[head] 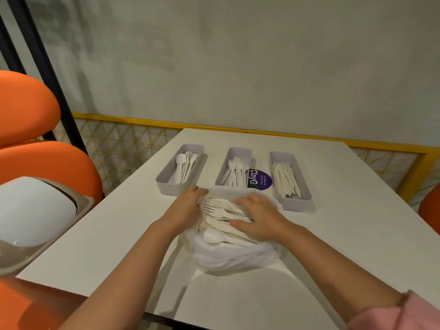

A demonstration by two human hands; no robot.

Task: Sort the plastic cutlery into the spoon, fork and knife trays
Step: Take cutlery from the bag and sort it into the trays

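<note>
The left hand [188,206] clenches the rim of the plastic bag [228,260] at its 9 o'clock edge. The right hand [259,217] lies over the unsorted cutlery [219,225] in the bag, fingers bent across the forks; I cannot tell whether it grips any. Beyond the bag on the white worktop [119,234] stand the spoon tray [166,184] at 11 o'clock, the fork tray [238,150] at 12 and the knife tray [297,204] at 1, each part filled.
</note>
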